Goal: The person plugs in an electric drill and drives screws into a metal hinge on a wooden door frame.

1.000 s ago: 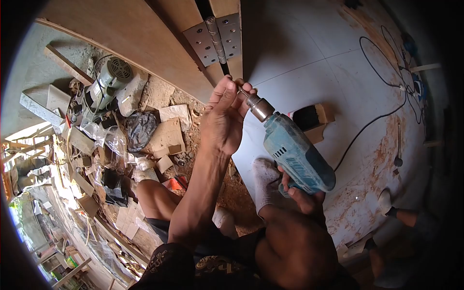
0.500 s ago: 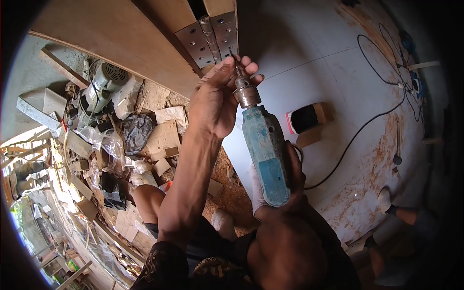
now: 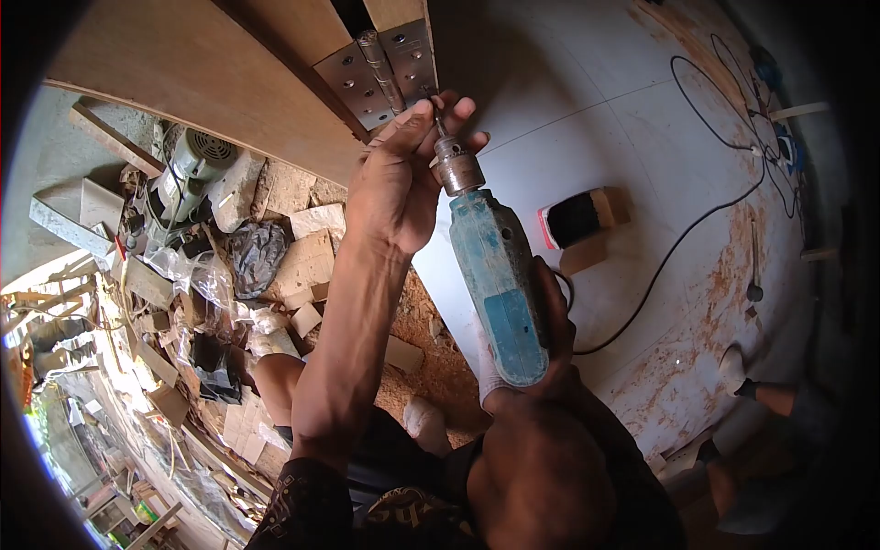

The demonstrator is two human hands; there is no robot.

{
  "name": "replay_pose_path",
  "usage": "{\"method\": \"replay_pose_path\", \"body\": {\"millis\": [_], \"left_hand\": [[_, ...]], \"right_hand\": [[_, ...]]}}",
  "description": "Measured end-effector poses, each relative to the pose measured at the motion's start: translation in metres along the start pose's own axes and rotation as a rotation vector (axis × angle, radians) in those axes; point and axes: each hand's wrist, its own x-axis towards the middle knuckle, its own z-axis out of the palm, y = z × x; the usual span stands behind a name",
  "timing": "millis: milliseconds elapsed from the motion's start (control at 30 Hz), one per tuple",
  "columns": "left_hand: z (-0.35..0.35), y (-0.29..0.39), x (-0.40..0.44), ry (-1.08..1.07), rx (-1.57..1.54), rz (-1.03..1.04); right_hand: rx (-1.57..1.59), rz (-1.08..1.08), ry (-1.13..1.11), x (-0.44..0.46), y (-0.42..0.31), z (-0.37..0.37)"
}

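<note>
My right hand (image 3: 555, 312), partly hidden behind the tool, grips a worn teal power drill (image 3: 500, 275) at its handle. The drill's metal chuck (image 3: 458, 167) points up toward a steel butt hinge (image 3: 376, 73) with several screw holes. My left hand (image 3: 394, 188) is closed in a pinch around the thin bit (image 3: 440, 126) ahead of the chuck. The bit's end reaches the lower right hole of the hinge; whether a screw sits between the fingers I cannot tell. The hinge lies across the edges of wooden pieces.
A wooden panel (image 3: 211, 73) spans the upper left. An opened small box (image 3: 577, 220) and a black cable (image 3: 678, 243) lie on the pale tiled floor. At left are scraps, plastic and a grey motor-like machine (image 3: 206, 151). Another person's foot (image 3: 731, 369) shows at right.
The view has shifted slightly, so the hinge, my hands and the drill appear a little further left and up. Both hands keep their holds.
</note>
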Motion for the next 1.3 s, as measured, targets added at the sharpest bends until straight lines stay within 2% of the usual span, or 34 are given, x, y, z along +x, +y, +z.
{"method": "replay_pose_path", "body": {"millis": [133, 233, 333, 433, 533, 633, 733, 833, 900, 933, 1000, 1233, 1300], "left_hand": [[0.001, -0.002, 0.002, 0.038, -0.012, 0.024], [0.0, -0.002, 0.002, 0.029, -0.016, 0.018], [0.001, -0.002, 0.002, 0.032, -0.01, 0.025], [0.001, -0.002, 0.002, 0.046, -0.008, 0.021], [-0.001, 0.001, 0.001, 0.003, 0.008, -0.01], [0.001, -0.002, -0.002, 0.008, 0.013, -0.024], [0.011, -0.011, -0.007, 0.016, -0.012, -0.007], [0.031, -0.023, -0.033, 0.107, -0.049, 0.006], [0.037, -0.024, -0.046, 0.02, 0.163, -0.102], [0.047, -0.023, -0.049, 0.089, 0.263, -0.073], [0.042, -0.025, -0.046, 0.073, 0.251, -0.062], [0.042, -0.02, -0.045, 0.082, 0.291, -0.094], [0.042, -0.018, -0.044, 0.087, 0.316, -0.102]], "right_hand": [[0.115, -0.07, -0.106, 0.002, 0.009, -0.009], [0.093, 0.003, -0.112, -0.001, 0.008, -0.007], [-0.078, 0.038, -0.03, -0.003, -0.002, 0.003], [0.008, 0.06, -0.01, 0.005, -0.012, -0.001], [0.043, -0.107, -0.088, 0.01, -0.009, -0.013], [-0.006, -0.077, -0.087, 0.007, -0.004, -0.012], [-0.07, -0.077, 0.005, 0.003, -0.001, -0.005], [0.057, -0.018, 0.06, 0.003, -0.002, -0.001], [0.016, -0.072, 0.103, 0.003, -0.003, 0.003], [0.0, -0.091, 0.116, 0.003, -0.003, 0.005], [-0.016, -0.146, 0.17, 0.004, -0.004, 0.009], [-0.074, -0.162, 0.152, 0.004, -0.006, 0.009], [-0.025, -0.071, 0.185, 0.002, -0.007, 0.012]]}}
